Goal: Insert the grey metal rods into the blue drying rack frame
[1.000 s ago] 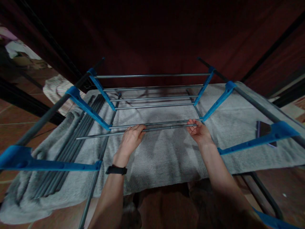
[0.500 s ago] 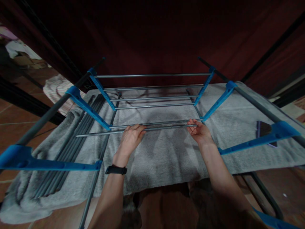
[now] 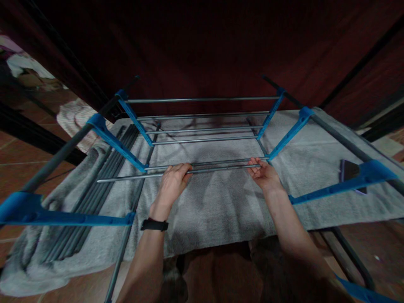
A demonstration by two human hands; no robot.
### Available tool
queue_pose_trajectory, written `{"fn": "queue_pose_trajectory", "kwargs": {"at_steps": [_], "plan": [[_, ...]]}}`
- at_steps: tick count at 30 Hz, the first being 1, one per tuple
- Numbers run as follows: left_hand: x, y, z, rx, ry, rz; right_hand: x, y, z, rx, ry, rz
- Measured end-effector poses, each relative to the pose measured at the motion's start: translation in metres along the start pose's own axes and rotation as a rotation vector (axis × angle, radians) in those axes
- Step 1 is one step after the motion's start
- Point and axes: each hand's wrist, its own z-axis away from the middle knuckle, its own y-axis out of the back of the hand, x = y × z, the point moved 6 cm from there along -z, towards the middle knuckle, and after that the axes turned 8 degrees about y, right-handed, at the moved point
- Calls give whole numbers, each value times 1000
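Note:
A drying rack frame of grey metal tubes and blue plastic brackets (image 3: 115,143) stands over a grey towel (image 3: 221,206). A loose grey metal rod (image 3: 126,176) lies across the frame, its left end sticking out past the left bracket. My left hand (image 3: 172,181), with a black band on the wrist, is closed around the rod near its middle. My right hand (image 3: 264,173) pinches the rod's right end beside the right blue bracket (image 3: 288,134). Another rod (image 3: 205,163) sits fitted just behind it.
Several spare grey rods (image 3: 94,189) lie in a bundle on the towel at left. A dark phone (image 3: 349,170) rests on the towel at right. A dark red curtain hangs behind. Tiled floor and striped cloth (image 3: 74,120) show at left.
The rod in my hands has slid slightly to the left; its left end sticks out further. My hands have barely moved.

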Motion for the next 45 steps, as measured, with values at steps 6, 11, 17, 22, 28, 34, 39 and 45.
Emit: {"fn": "queue_pose_trajectory", "kwargs": {"at_steps": [6,11,17,22,28,34,39,45], "plan": [[2,2,0,3,-3,-36,-1,1,0,23,-1,-12],[1,1,0,-8,-4,-52,-2,0,1,24,0,-20],[1,-3,0,-36,-2,-10,-4,0,2,43,16,-20],[0,-3,0,-23,9,9,-4,0,2,43,27,-19],[-1,-3,1,6,13,-15,-4,0,1,47,14,-17],[3,-1,1,-3,-7,-14,-4,-2,3,26,2,-16],[4,-1,0,-36,-11,-20,-6,-2,4,47,13,-20],[2,-7,1,-82,-2,6,-9,3,-1,55,24,-60]]}}
